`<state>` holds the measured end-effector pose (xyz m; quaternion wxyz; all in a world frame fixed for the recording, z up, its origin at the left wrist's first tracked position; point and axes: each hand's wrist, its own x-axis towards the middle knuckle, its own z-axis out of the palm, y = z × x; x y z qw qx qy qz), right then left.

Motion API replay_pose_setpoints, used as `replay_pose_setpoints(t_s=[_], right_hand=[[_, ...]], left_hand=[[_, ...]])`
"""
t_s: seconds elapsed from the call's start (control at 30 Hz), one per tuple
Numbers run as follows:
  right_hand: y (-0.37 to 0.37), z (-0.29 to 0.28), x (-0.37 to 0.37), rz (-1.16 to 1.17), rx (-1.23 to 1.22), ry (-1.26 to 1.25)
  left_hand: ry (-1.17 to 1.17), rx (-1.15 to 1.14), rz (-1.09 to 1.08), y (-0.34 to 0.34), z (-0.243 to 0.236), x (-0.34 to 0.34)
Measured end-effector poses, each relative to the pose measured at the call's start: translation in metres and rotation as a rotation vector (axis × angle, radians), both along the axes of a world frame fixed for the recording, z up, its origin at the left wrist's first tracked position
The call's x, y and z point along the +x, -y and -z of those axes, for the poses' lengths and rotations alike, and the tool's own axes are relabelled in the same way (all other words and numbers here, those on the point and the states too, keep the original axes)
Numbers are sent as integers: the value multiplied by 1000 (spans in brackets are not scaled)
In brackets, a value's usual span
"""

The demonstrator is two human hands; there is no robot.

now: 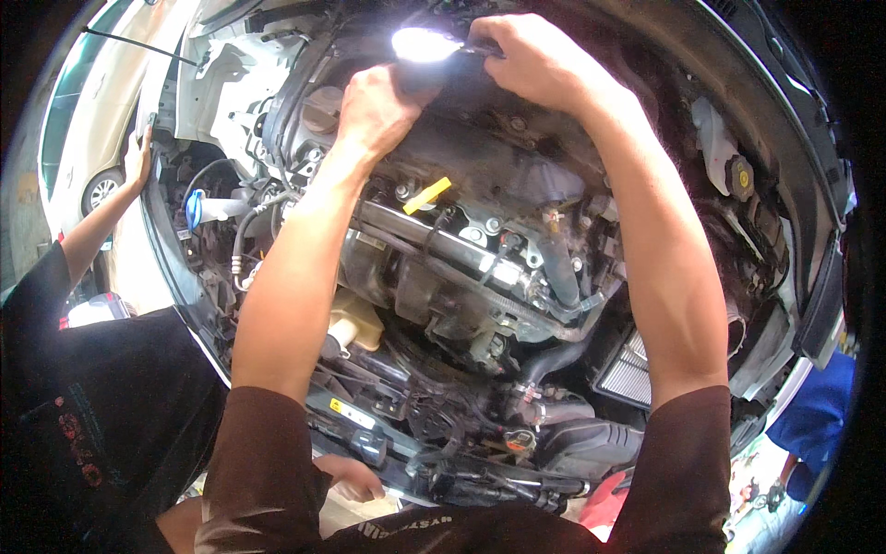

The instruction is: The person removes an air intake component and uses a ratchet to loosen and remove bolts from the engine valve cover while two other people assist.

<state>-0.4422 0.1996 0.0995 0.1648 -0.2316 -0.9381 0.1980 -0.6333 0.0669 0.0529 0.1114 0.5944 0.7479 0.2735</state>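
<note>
Both my arms reach over an open car engine bay to the far side of the engine (461, 249). My left hand (374, 115) is closed around the dark body of a lit work lamp (423, 46), whose white glare washes out its shape. Just right of the lamp, my right hand (535, 65) has its fingers bent and pinched together near a thin dark piece; what they hold cannot be made out. Nearer to me, a yellow dipstick handle (427, 196) stands out beside a metal rail. A round filler cap (323, 109) lies left of my left wrist.
A co-worker's hand (138, 159) touches the car's left edge; another person's hand (353, 478) shows at the front. Someone in blue (817, 411) is at the right. Around the engine are a blue-capped filler neck (194, 210), a pleated air filter (628, 369) and a reservoir cap (740, 177).
</note>
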Motion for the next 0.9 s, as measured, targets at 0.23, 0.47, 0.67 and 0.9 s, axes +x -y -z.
replay_pose_setpoints(t_s=[0.23, 0.47, 0.67, 0.9], right_hand=[[12, -2, -15, -124, 46, -221], [9, -16, -18, -93, 187, -171], [16, -29, -18, -75, 176, -107], [22, -17, -16, -56, 27, -58]], left_hand=[[60, 83, -26, 4, 1, 1], [68, 318, -32, -1, 21, -8], [129, 371, -125, -1, 22, -6], [88, 177, -65, 2, 13, -3]])
